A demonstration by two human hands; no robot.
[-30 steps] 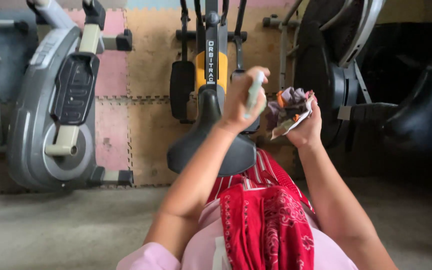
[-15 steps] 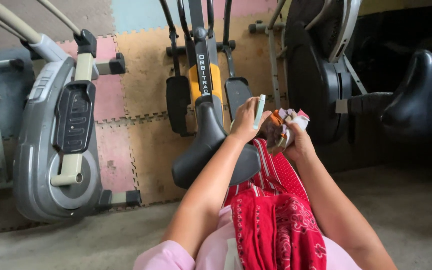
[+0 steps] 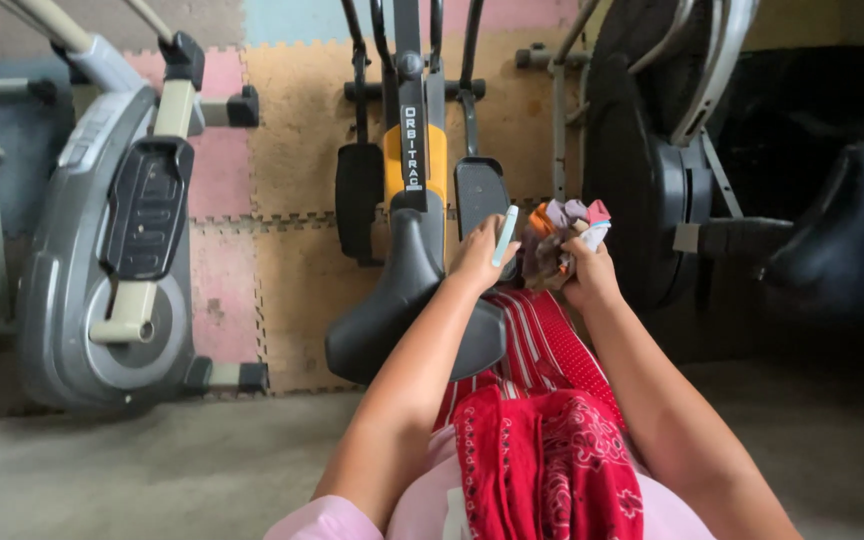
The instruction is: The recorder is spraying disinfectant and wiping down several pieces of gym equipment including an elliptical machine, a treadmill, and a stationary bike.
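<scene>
Nearest the camera, a red patterned bandana-like cloth (image 3: 547, 465) hangs at the person's chest over a pale pink top, and a red striped fabric (image 3: 537, 335) shows beyond it between the two forearms. Both arms reach forward over the concrete floor (image 3: 132, 470). The left hand (image 3: 482, 255) is closed around a slim pale green stick-shaped object (image 3: 504, 236), held upright between the fingers. The right hand (image 3: 582, 275), just beside it, grips a crumpled multicoloured rag of grey, orange and pink cloth (image 3: 560, 235). The two hands sit close together, just above the black padded saddle (image 3: 407, 300) of a yellow and black exercise bike (image 3: 410, 150). By the look of it, the work in hand is readying the rag for wiping, and the next move would call for a steady grip on both items. Farther off, a grey elliptical trainer (image 3: 102, 260) stands at the left on pink and tan foam floor mats (image 3: 292, 120), and a black machine with a large wheel (image 3: 652, 160) stands at the right
</scene>
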